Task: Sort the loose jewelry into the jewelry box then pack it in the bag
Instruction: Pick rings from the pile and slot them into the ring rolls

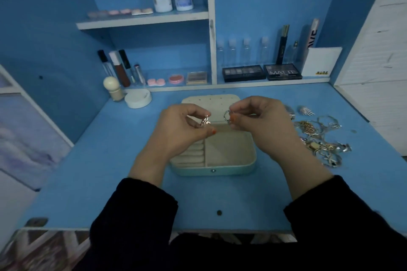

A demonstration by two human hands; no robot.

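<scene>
Most of the task is left. Jewelry box (pixel 231 168) open mid-frame on desk (pixel 88 171), visible compartments bare. Jewelry pile (pixel 319 138) at right, unsorted. Above box, left hand (pixel 176 132) fingers pinch silver piece (pixel 204 120); right hand (pixel 259 125) fingers pinch ring (pixel 226 115). No bag seen.

I see the open jewelry box (pixel 231 167) mid-frame on the desk (pixel 88 160), loose jewelry (pixel 319 138) right, shelves (pixel 143 20) behind.
</scene>
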